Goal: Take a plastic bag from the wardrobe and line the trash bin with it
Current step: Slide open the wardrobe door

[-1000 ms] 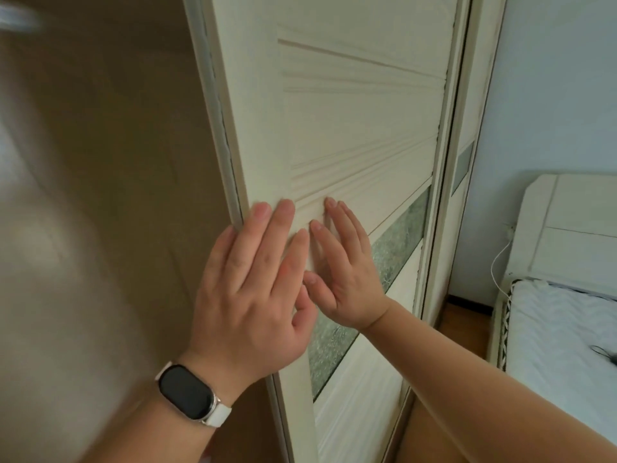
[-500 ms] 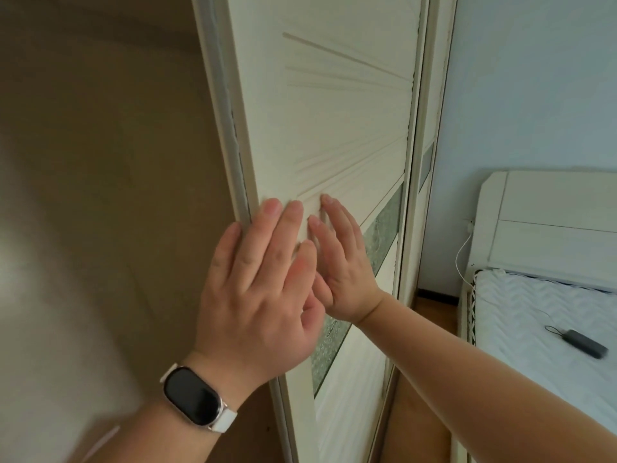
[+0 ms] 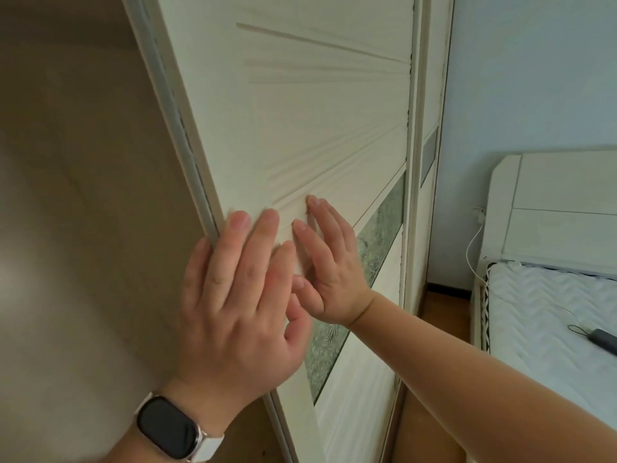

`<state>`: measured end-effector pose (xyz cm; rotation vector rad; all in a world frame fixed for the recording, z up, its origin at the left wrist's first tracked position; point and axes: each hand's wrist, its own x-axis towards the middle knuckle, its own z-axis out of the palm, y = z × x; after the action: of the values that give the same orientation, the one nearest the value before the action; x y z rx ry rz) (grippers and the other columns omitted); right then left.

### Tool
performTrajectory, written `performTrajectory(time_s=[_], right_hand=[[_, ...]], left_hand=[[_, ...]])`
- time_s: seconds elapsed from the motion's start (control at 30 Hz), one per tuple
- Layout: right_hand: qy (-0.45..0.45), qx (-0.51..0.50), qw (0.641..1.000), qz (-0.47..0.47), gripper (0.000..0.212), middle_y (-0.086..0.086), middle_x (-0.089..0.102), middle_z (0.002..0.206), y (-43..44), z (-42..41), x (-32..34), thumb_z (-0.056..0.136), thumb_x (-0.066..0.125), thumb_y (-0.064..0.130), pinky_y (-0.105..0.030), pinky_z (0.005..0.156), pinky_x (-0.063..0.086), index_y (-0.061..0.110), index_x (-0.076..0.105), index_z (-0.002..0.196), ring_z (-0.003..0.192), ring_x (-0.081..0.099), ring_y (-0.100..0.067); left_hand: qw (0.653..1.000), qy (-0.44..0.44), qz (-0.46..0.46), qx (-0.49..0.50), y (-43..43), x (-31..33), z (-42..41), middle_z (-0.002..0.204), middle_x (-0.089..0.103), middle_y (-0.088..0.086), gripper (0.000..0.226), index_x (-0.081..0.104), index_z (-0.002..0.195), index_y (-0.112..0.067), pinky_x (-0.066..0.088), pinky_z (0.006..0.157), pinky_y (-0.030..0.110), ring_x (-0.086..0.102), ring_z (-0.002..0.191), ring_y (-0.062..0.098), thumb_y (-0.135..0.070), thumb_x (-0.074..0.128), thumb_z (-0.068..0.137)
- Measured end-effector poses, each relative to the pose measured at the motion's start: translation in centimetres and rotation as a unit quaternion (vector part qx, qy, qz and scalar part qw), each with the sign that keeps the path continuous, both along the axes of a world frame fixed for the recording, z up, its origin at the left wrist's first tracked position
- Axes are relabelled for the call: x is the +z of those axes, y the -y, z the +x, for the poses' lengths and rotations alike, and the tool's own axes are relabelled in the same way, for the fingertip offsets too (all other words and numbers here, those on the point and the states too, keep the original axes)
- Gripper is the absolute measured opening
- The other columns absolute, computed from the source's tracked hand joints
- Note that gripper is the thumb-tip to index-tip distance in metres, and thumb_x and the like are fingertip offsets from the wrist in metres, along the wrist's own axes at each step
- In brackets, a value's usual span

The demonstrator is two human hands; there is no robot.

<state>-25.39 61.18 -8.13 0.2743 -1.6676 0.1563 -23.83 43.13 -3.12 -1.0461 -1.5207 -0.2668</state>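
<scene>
Wardrobe door (image 3: pixel 300 128) apparently pressed by flat left hand (image 3: pixel 240 305) and right hand (image 3: pixel 330 272).

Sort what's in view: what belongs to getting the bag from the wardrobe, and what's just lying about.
For the job: wardrobe door; left hand and right hand, both flat on it.
Lying about: bed; dark gadget on the bed; white cable by the headboard.

Reaching forward with bare left hand (image 3: pixel 240 305) and bare right hand (image 3: pixel 329 265) side by side, fingers straight and flat, palms facing away, thumbs close together, right forearm (image 3: pixel 467 369) outstretched.
</scene>
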Motion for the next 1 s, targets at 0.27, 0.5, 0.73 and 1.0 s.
performTrajectory(time_s=[0.27,0.5,0.73,1.0], right_hand=[[0.017,0.001,1.000,-0.006,0.060,-0.030,0.039,0.145,-5.0,-1.6,0.0,0.098,0.029,0.050,-0.061,0.103,0.038,0.006,0.042,0.137,0.136,0.039,-0.045],[0.006,-0.003,1.000,-0.002,0.061,-0.027,0.036,0.147,-9.2,-3.3,-0.2,0.097,0.030,0.050,-0.061,0.103,0.038,0.007,0.041,0.138,0.138,0.038,-0.044],[0.010,-0.006,1.000,-0.003,0.061,-0.028,0.036,0.147,-11.9,-4.3,-0.3,0.097,0.029,0.051,-0.061,0.103,0.038,0.007,0.040,0.138,0.137,0.038,-0.044],[0.045,-0.010,0.999,0.003,0.059,-0.030,0.038,0.146,-12.5,-3.0,0.1,0.098,0.031,0.049,-0.059,0.106,0.038,0.007,0.040,0.138,0.138,0.038,-0.044]], left_hand=[[1.000,0.003,0.000,-0.002,-5.1,-0.1,-1.7,0.144,0.045,0.013,0.043,0.068,0.114,-0.004,0.032,0.110,0.054,0.023,0.142,0.030,-0.024,0.061,0.077],[1.000,0.011,-0.004,-0.003,-9.0,0.0,-3.1,0.144,0.047,0.015,0.044,0.068,0.116,-0.005,0.037,0.109,0.055,0.023,0.142,0.030,-0.024,0.062,0.078],[1.000,0.011,-0.010,0.001,-11.7,0.0,-3.9,0.145,0.043,0.013,0.044,0.067,0.117,-0.005,0.035,0.109,0.054,0.022,0.143,0.030,-0.025,0.060,0.079],[1.000,0.019,-0.022,-0.009,-12.4,0.0,-4.2,0.141,0.051,0.019,0.043,0.068,0.116,-0.002,0.039,0.106,0.057,0.022,0.142,0.032,-0.025,0.057,0.080]])
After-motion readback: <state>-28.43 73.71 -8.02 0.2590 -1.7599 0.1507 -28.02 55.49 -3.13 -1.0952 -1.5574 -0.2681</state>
